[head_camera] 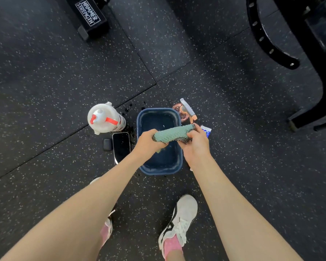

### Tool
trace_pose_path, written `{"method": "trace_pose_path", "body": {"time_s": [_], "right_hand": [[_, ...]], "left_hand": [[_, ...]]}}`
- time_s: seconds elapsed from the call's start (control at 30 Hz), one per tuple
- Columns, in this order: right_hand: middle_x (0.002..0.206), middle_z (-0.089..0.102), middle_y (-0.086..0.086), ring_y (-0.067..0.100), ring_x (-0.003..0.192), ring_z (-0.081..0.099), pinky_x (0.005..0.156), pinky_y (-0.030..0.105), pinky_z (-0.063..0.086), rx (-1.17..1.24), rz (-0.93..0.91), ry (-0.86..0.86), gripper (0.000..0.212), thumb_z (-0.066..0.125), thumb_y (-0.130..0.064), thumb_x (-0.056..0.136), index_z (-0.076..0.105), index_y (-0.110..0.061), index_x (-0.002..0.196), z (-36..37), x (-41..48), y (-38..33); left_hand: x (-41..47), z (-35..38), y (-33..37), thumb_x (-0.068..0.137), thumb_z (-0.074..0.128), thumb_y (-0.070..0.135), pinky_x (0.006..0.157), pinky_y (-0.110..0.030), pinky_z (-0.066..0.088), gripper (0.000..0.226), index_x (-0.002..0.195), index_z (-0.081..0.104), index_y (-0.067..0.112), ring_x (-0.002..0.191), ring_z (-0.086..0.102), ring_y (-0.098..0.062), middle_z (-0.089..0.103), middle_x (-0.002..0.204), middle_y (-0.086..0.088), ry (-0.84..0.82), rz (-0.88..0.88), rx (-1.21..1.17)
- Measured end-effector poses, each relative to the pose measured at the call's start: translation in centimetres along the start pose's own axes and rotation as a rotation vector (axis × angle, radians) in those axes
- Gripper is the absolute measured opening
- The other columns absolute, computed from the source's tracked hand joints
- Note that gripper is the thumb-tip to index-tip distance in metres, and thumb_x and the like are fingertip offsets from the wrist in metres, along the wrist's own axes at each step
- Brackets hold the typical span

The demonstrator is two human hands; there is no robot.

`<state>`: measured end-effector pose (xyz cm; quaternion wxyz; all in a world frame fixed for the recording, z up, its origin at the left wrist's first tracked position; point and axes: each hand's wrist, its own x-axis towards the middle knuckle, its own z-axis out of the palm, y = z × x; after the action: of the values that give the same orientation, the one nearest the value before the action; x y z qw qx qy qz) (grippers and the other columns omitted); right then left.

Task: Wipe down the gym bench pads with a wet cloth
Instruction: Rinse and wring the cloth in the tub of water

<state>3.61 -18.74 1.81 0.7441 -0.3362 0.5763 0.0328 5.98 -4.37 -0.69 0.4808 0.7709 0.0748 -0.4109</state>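
A rolled green cloth (pixel 172 133) is held level above a dark blue basin (pixel 159 167) that stands on the floor. My left hand (pixel 149 143) grips the cloth's left end. My right hand (pixel 195 143) grips its right end, where a darker mesh edge shows. Water lies in the basin's bottom. No bench pad is in view.
A white bottle with red parts (pixel 104 118), a phone (pixel 121 146) and a small dark case (pixel 107 145) sit left of the basin. A spray bottle (pixel 186 110) and a blue packet (pixel 206 130) lie to its right. Black machine frames (pixel 282 44) stand at the back.
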Motion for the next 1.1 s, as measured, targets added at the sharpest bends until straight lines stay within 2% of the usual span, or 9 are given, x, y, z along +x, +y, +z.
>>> {"method": "trace_pose_path", "body": {"time_s": [0.17, 0.3, 0.4, 0.47, 0.53, 0.67, 0.8, 0.93, 1.1], "right_hand": [[0.131, 0.053, 0.021, 0.031, 0.112, 0.058, 0.061, 0.031, 0.057, -0.042, 0.064, -0.024, 0.047, 0.033, 0.011, 0.095, 0.045, -0.006, 0.137, 0.0, 1.0, 1.1], [0.131, 0.055, 0.019, 0.027, 0.106, 0.061, 0.064, 0.030, 0.056, -0.173, 0.168, -0.012, 0.043, 0.044, 0.004, 0.096, 0.046, -0.009, 0.137, 0.3, 0.9, 2.6], [0.129, 0.053, 0.018, 0.028, 0.113, 0.054, 0.088, 0.041, 0.051, -0.253, 0.363, 0.031, 0.039, 0.060, -0.026, 0.094, 0.052, -0.012, 0.130, 0.1, 0.3, 3.2], [0.124, 0.049, 0.021, 0.039, 0.119, 0.046, 0.105, 0.053, 0.038, -0.094, 0.524, 0.009, 0.042, 0.058, -0.042, 0.093, 0.053, -0.006, 0.115, 0.1, -0.3, 3.3], [0.129, 0.049, 0.025, 0.046, 0.120, 0.048, 0.105, 0.057, 0.037, 0.178, 0.629, -0.139, 0.056, 0.052, -0.051, 0.093, 0.049, -0.003, 0.121, -0.1, -0.4, 3.8], [0.108, 0.066, 0.024, 0.036, 0.097, 0.064, 0.083, 0.046, 0.056, 0.356, 0.517, -0.269, 0.044, 0.041, -0.039, 0.100, 0.055, -0.002, 0.121, 0.5, 0.3, 4.3], [0.107, 0.067, 0.020, 0.031, 0.096, 0.064, 0.072, 0.040, 0.059, 0.238, 0.409, -0.228, 0.058, 0.039, -0.056, 0.097, 0.059, -0.006, 0.119, 1.1, 0.8, 4.2], [0.110, 0.064, 0.021, 0.032, 0.097, 0.063, 0.079, 0.044, 0.052, 0.199, 0.361, -0.169, 0.034, 0.048, -0.024, 0.100, 0.056, -0.003, 0.126, 1.0, 1.1, 4.6], [0.113, 0.063, 0.019, 0.031, 0.099, 0.062, 0.086, 0.046, 0.050, 0.122, 0.333, -0.134, 0.031, 0.044, -0.007, 0.100, 0.051, -0.002, 0.129, -0.1, 2.1, 4.8]], "left_hand": [[-0.9, -1.4, 1.2, 0.079, 0.076, 0.018, 0.070, -0.030, 0.048, 0.021, 0.092, 0.060, 0.012, 0.070, 0.056, -0.017, 0.061, 0.081, -0.009, -0.155, 0.013, -0.131], [-1.4, -1.6, 2.5, 0.079, 0.075, 0.034, 0.082, -0.038, 0.052, 0.040, 0.095, 0.059, 0.001, 0.078, 0.059, -0.016, 0.063, 0.088, -0.017, -0.213, 0.007, -0.202], [-1.5, -0.8, 3.1, 0.083, 0.072, 0.031, 0.068, -0.029, 0.044, 0.032, 0.074, 0.053, 0.007, 0.068, 0.054, -0.013, 0.057, 0.074, -0.010, -0.126, 0.005, -0.242], [-1.4, -0.4, 3.1, 0.083, 0.069, 0.023, 0.069, -0.032, 0.038, 0.031, 0.061, 0.049, 0.016, 0.069, 0.048, -0.017, 0.050, 0.069, -0.008, -0.082, -0.031, -0.296], [-1.3, -0.2, 3.2, 0.076, 0.065, 0.019, 0.067, -0.033, 0.034, 0.032, 0.053, 0.043, 0.022, 0.068, 0.042, -0.018, 0.043, 0.063, -0.003, -0.078, -0.082, -0.366], [-1.5, -0.9, 3.3, 0.063, 0.059, 0.010, 0.062, -0.031, 0.035, 0.015, 0.072, 0.048, 0.017, 0.077, 0.048, -0.020, 0.049, 0.077, -0.006, -0.124, -0.101, -0.472], [-1.2, -2.1, 2.6, 0.071, 0.058, 0.000, 0.076, -0.037, 0.044, 0.041, 0.107, 0.058, 0.019, 0.087, 0.057, -0.024, 0.059, 0.091, -0.012, -0.149, -0.100, -0.409], [-1.0, -2.9, 2.2, 0.082, 0.064, 0.001, 0.075, -0.029, 0.053, 0.029, 0.103, 0.063, 0.022, 0.083, 0.063, -0.017, 0.067, 0.088, -0.005, -0.154, -0.051, -0.153], [-1.0, -3.1, 0.6, 0.079, 0.076, 0.021, 0.086, -0.039, 0.050, 0.019, 0.096, 0.067, 0.023, 0.087, 0.064, -0.026, 0.067, 0.094, -0.017, -0.111, -0.014, 0.063]]}}
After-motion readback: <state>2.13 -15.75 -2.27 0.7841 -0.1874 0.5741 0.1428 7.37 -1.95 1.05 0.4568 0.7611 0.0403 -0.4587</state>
